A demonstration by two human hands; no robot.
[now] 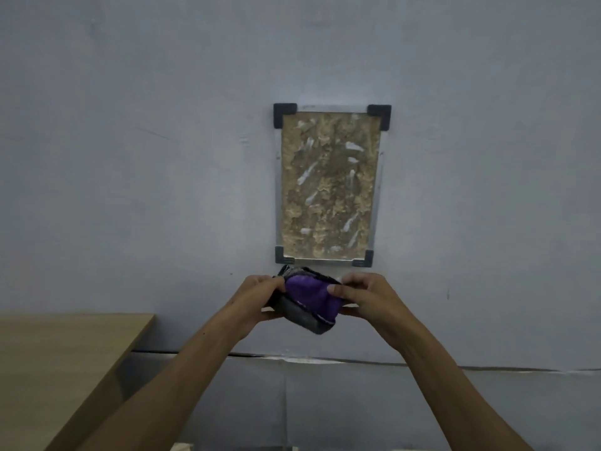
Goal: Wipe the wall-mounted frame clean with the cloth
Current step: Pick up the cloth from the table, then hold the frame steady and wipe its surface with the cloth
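Observation:
A tall rectangular frame (330, 185) hangs on the grey wall, with a thin pale rim, dark corner pieces and a pane smeared with brownish dirt and pale streaks. Just below its bottom edge I hold a folded cloth (307, 301), purple on top and grey-black underneath, with both hands. My left hand (257, 297) grips its left side with the fingers curled round it. My right hand (366, 296) pinches its right side, thumb on the purple face. The cloth is apart from the frame.
A wooden tabletop (61, 362) fills the lower left, its edge running diagonally toward the wall. The grey wall (162, 157) spreads all round the frame. A dark horizontal seam (325, 359) crosses the wall below my hands.

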